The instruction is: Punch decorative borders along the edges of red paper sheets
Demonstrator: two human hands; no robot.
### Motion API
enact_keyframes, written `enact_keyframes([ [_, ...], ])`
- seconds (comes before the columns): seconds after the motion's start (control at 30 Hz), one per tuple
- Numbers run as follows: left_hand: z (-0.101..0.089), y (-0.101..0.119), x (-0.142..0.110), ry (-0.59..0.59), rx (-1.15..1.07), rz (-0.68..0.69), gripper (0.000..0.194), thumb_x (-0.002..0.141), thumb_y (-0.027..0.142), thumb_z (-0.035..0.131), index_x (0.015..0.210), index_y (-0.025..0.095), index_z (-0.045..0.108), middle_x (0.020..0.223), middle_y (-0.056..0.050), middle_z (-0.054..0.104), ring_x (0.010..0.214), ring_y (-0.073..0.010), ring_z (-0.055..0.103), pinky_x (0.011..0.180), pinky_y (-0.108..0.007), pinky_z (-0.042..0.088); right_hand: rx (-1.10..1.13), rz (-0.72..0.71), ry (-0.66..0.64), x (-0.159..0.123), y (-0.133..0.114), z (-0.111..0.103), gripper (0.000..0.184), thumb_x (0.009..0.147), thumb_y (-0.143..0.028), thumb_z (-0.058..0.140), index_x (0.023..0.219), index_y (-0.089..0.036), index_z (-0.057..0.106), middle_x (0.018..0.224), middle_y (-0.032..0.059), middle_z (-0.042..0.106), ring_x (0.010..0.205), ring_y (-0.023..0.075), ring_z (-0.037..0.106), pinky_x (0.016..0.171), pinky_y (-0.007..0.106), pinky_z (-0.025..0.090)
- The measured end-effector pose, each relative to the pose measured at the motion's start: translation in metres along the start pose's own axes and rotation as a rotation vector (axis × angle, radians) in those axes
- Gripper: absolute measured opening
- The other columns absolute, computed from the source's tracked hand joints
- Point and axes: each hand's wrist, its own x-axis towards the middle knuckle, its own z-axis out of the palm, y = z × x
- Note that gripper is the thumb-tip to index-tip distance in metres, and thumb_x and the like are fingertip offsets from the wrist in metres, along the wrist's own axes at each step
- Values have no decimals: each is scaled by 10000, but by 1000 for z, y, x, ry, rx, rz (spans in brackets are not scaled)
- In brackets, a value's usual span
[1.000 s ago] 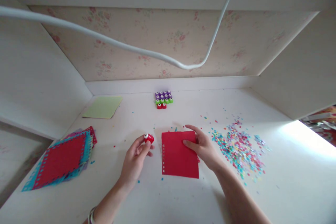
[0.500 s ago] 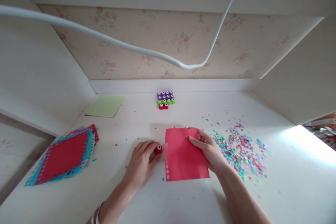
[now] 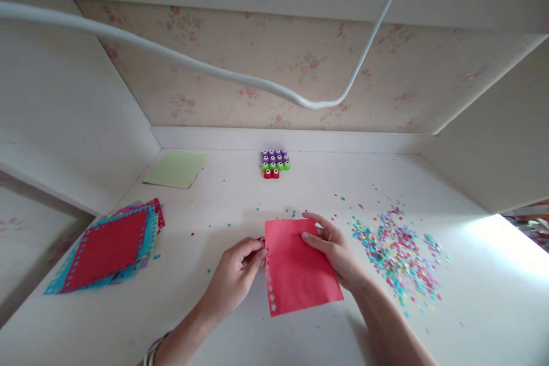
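Observation:
My right hand (image 3: 332, 249) grips a red sheet of paper (image 3: 300, 269) by its upper right part, thumb on top and fingers behind. Small cut-out shapes run down the sheet's left edge. At that edge, my left hand (image 3: 235, 271) is closed around a small red craft punch (image 3: 261, 239), most of it hidden by the fingers and the paper. Farther back on the white table (image 3: 197, 326), several purple, green and red punches (image 3: 275, 163) stand together in rows.
Punched sheets in red, blue and purple (image 3: 109, 246) lie stacked at the left. Pale green paper (image 3: 175, 169) is behind them. Loose confetti (image 3: 403, 251) spreads over the right side. A white cable (image 3: 257, 84) hangs across the front; side panels and a papered wall enclose the table.
My left hand has turned and brought the red punch to the paper's left edge, where it is now mostly hidden. The sheet has tilted and come slightly nearer.

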Motion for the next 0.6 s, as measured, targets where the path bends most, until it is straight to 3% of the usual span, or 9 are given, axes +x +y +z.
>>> enact_keyframes([
  [0.07,0,0,-1,13,11,6,245,960,368,507,889,193,663,836,-44,660,768,-175,605,688,-244,468,-168,-104,66,2,1,-4,584,761,-439,753,1276,-265,538,1064,76,686,903,239,683,771,384,560],
  [0.2,4,1,-3,47,77,70,233,968,342,492,892,196,657,834,-41,641,759,-169,588,692,-249,464,-621,-460,230,-11,-9,0,393,873,-423,626,1231,-267,582,1304,105,569,1144,261,578,958,440,497],
  [0.3,9,1,-5,64,132,134,212,969,312,485,917,200,657,879,-49,645,798,-175,601,703,-254,479,-918,-570,96,-38,-19,23,387,916,-369,569,1293,-278,558,1318,108,570,1184,271,554,989,447,485],
  [0.4,13,3,-8,69,184,184,187,969,271,473,982,214,650,929,-50,649,826,-173,614,712,-252,504,-1218,-614,-66,-60,-17,53,500,892,-279,574,1385,-295,491,1301,103,598,1135,287,583,906,432,536],
  [0.5,16,2,-11,50,266,246,187,975,234,455,993,216,640,932,-49,645,827,-164,626,751,-255,526,-1421,-636,-7,-65,-5,71,544,877,-159,484,1408,-280,479,1187,109,653,950,263,647,725,371,568],
  [0.6,16,-2,-13,47,392,343,188,969,210,456,991,205,642,934,-64,649,836,-174,643,773,-269,542,-1522,-658,76,-63,5,74,515,876,-147,465,1378,-252,518,1035,107,690,815,236,659,614,312,538],
])
